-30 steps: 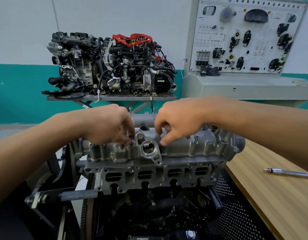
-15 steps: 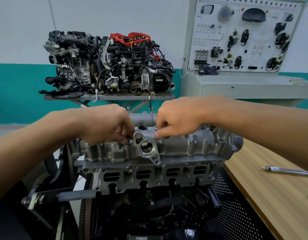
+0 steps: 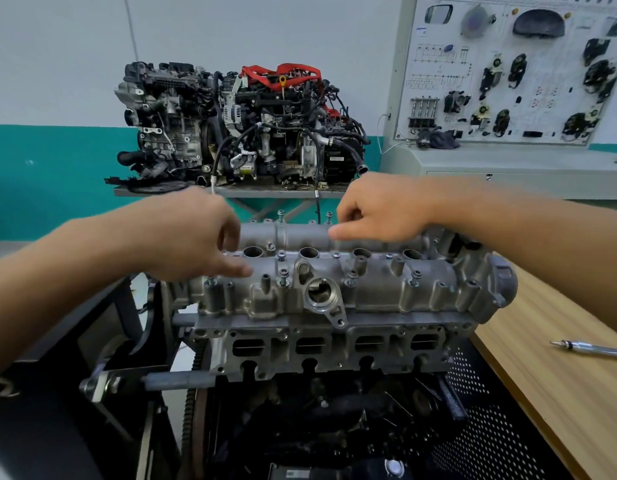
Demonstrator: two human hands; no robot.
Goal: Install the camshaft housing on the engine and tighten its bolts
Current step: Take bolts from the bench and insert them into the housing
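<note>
The grey aluminium camshaft housing [image 3: 372,285] sits on top of the engine [image 3: 317,348] on its stand. Several bolts stand in the housing, among them one near the front [image 3: 281,281] and two raised ones at the far rim [image 3: 329,216]. My left hand [image 3: 192,237] hovers over the housing's left end with fingers loosely curled and the thumb pointing right; nothing shows in it. My right hand [image 3: 379,209] is over the far rim, fingers curled, thumb pointing left, just beside the far bolt but not gripping it.
A second engine [image 3: 244,133] stands on a table at the back. A training board [image 3: 507,64] is at the back right. On the wooden bench [image 3: 559,410] to the right lies a metal tool handle [image 3: 591,348]. The black engine stand [image 3: 57,393] is at the left.
Both hands have left the bolts by the round port in the middle. The left hand moved left and lifted; the right hand moved back to the far rim.
</note>
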